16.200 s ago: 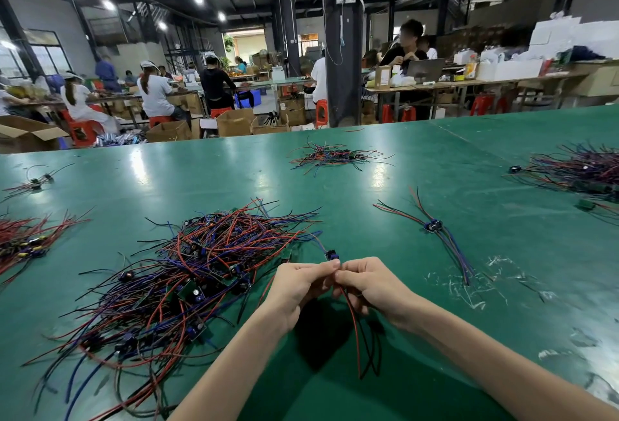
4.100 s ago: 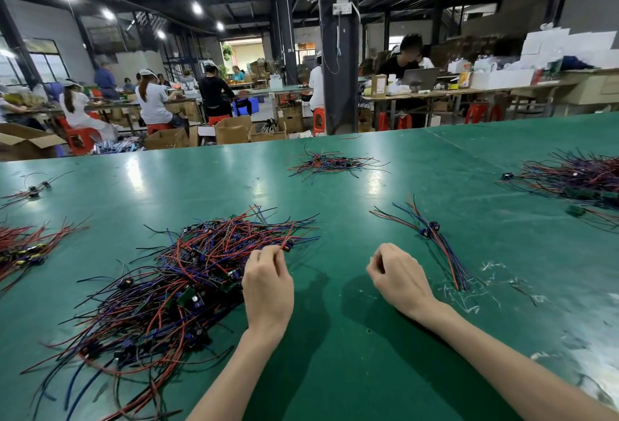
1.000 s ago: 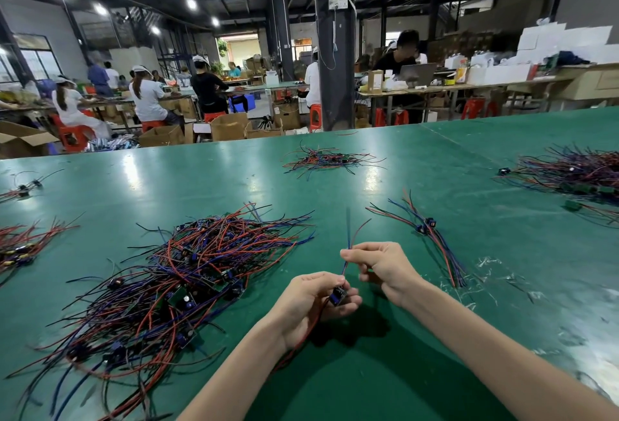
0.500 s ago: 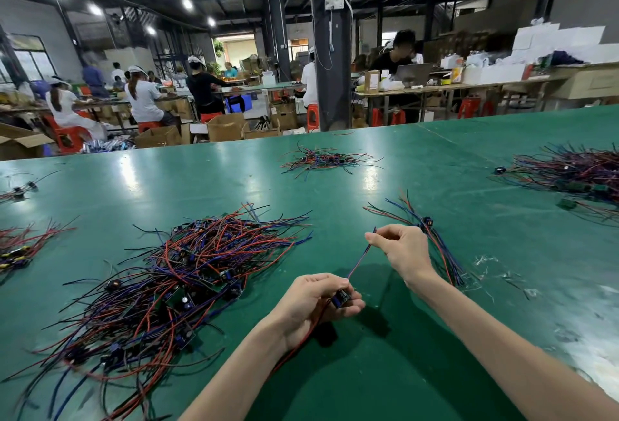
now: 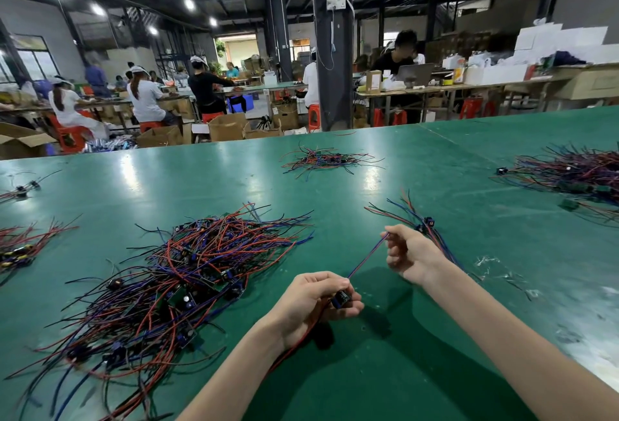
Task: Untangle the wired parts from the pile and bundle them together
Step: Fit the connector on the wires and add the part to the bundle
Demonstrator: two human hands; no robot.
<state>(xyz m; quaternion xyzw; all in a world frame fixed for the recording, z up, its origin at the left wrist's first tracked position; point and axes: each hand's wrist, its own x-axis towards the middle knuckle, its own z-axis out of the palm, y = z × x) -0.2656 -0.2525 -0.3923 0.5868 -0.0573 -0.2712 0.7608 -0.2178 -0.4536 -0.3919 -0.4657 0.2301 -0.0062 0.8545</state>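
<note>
The hall has a dark steel roof with lamps. A pillar (image 5: 331, 52) stands beyond the far edge of the counter (image 5: 435, 337). Seated workers (image 5: 144, 95) and open cartons (image 5: 227, 126) fill the space behind it.

The counter is a glossy green surface.

The pile (image 5: 174, 280) of red, blue and black wired parts lies left of the left hand (image 5: 315, 300), just beside its fingers (image 5: 335, 283). Three smaller heaps lie well apart from both hands:
- one straight ahead (image 5: 330, 159), near the far edge;
- one far to the right (image 5: 576, 172);
- one far to the left (image 5: 23, 243).

The bundle (image 5: 425, 223) lies just beyond the right hand (image 5: 412, 253). Its long axis runs from far-left to near-right, and the wire ends fan out at the far end.

Left hand: fingers and thumb are curled and pinch the part (image 5: 341, 298), a small dark component, above the counter.

Right hand: fingers (image 5: 393, 231) are curled and pinch the far end of the wires (image 5: 366, 256), a red and blue pair.

The wires run taut and straight between the two sets of fingers. Their long axis points from the left fingers up and to the right, toward the right fingers. Further red leads (image 5: 301, 337) hang from the part under the left hand and run back along the wrist.
</note>
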